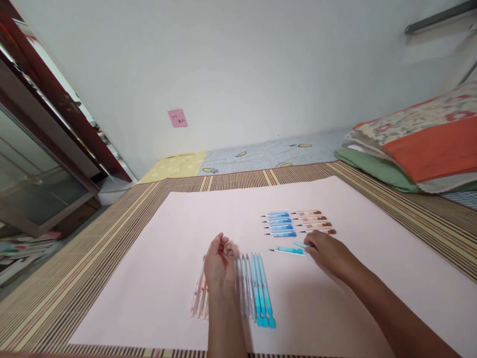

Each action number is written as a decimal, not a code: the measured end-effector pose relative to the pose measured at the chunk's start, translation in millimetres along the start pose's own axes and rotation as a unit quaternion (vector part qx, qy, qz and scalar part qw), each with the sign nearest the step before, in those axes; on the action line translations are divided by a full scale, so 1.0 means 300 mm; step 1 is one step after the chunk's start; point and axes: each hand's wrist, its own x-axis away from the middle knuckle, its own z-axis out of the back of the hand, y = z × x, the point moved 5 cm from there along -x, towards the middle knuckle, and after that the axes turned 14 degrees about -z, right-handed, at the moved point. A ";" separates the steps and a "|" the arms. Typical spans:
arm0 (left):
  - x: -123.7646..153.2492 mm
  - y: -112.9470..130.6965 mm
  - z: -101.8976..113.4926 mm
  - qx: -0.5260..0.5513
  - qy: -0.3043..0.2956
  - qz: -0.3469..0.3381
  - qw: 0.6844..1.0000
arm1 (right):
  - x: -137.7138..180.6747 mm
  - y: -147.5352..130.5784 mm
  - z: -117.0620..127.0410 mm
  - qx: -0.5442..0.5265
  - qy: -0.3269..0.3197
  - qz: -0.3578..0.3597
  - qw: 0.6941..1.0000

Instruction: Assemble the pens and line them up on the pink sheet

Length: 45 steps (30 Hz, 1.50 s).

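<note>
My right hand (pixel 316 244) pinches a light blue pen (pixel 300 244), most of it hidden by the fingers. Just left of it lies a turquoise pen (pixel 288 250) with a dark tip. My left hand (pixel 220 258) hovers palm up, fingers loosely curled and holding nothing, over a row of pens. Beneath it, pale red-dotted pens (pixel 200 296) show on the left side and grey clear pens (pixel 246 288) on the right. Beside those stand three turquoise pens (pixel 263 293), side by side. Farther back are a column of blue pens (pixel 279 221) and a column of brown-ended pens (pixel 313 220).
A pale pink sheet (pixel 149 278) covers much of the striped mat (pixel 55 293). Folded cushions or bedding (pixel 421 144) are piled at the right. A white wall with a pink note (pixel 177 118) rises behind. A glass-paned door (pixel 33 174) is at left.
</note>
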 end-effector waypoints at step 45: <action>0.071 -0.095 -0.083 -0.148 -0.176 -0.018 0.973 | 0.040 -0.094 -0.005 -0.344 0.023 0.071 0.936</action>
